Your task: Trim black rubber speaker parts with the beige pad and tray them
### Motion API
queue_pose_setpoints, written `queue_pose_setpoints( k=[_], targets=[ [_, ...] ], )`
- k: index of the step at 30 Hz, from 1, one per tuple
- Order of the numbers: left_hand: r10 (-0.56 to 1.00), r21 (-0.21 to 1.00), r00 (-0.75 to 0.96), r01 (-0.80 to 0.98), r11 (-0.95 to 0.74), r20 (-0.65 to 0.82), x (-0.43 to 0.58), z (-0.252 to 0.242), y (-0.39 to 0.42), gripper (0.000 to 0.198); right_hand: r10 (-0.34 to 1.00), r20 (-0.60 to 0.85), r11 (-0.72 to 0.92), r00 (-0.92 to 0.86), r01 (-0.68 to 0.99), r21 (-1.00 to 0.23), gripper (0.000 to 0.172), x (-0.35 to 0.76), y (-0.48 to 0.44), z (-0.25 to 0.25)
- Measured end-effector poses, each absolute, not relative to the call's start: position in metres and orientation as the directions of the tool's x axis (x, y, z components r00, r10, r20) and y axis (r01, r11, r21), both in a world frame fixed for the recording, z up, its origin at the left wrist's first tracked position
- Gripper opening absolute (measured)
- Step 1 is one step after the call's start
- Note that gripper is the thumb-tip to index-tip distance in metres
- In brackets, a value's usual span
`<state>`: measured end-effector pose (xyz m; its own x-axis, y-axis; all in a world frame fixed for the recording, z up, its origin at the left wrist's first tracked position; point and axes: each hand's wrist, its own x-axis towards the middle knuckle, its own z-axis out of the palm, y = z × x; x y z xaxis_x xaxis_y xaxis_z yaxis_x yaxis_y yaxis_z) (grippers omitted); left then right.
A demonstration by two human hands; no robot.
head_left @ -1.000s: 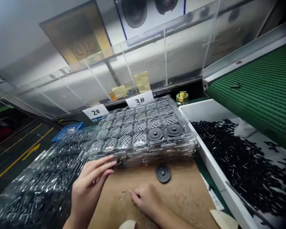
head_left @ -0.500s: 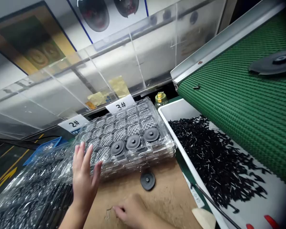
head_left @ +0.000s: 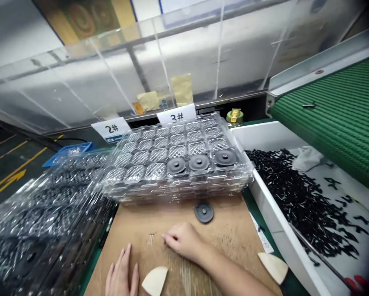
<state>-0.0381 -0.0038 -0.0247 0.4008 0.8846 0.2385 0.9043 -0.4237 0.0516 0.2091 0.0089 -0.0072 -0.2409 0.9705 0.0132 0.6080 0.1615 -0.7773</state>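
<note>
My left hand (head_left: 121,274) lies flat and open on the brown cardboard sheet (head_left: 234,238) at the bottom edge, next to a beige fan-shaped piece (head_left: 155,280). My right hand (head_left: 181,240) rests on the cardboard with its fingers curled together, fingertips beside a few small thin pins (head_left: 151,237); what they pinch, if anything, is hidden. A loose black disc (head_left: 204,212) lies just beyond that hand. Behind it is a stack of clear blister trays (head_left: 160,164), with three black discs (head_left: 199,162) in the front-right pockets.
A white bin (head_left: 264,135) of several black pins (head_left: 295,193) stands at the right, under a green ribbed conveyor (head_left: 335,119). Bagged clear trays (head_left: 49,213) lie at the left. Labels 2# (head_left: 111,128) and 3# (head_left: 176,117) stand behind, below an acrylic screen.
My left hand has drawn back from the tray stack and come down flat on the cardboard near me. A third disc now sits in the top tray. My right hand has stayed by the pins.
</note>
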Motion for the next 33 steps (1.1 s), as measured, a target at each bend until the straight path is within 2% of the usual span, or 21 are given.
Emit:
queue_pose_setpoints(
  k=[5,13,18,22,26,29,33],
  targets=[
    [0.894,0.152,0.381,0.894,-0.421,0.236,-0.032,-0.011,-0.007,0.042,0.956,0.058,0.231,-0.288,0.613,-0.755,0.022,0.210,0.005,-0.015],
    [0.910,0.255,0.360,0.878,-0.405,0.207,-0.033,-0.007,-0.013,0.036,0.963,0.129,0.261,-0.236,0.701,-0.663,0.022,0.202,-0.001,-0.013],
    [0.906,0.295,0.364,0.860,-0.415,0.214,-0.036,-0.001,-0.016,0.036,0.960,0.135,0.280,-0.247,0.787,-0.549,0.026,0.191,-0.004,-0.001],
    [0.898,0.315,0.376,0.844,-0.433,0.226,-0.042,-0.007,-0.015,0.038,0.937,0.057,0.336,-0.344,0.848,-0.411,0.027,0.192,-0.008,0.033],
    [0.882,0.340,0.388,0.819,-0.462,0.266,-0.048,-0.016,-0.013,0.038,0.916,-0.064,0.373,-0.395,0.901,-0.220,0.024,0.213,-0.009,0.104],
    [0.868,0.350,0.392,0.802,-0.484,0.304,-0.050,-0.022,-0.010,0.039,0.956,-0.096,0.274,-0.277,0.961,-0.037,0.030,0.241,-0.004,0.168],
    [0.864,0.328,0.418,0.804,-0.496,0.283,-0.052,-0.030,-0.006,0.039,0.997,-0.077,-0.002,0.020,0.973,0.233,0.033,0.298,0.007,0.242]
  ],
)
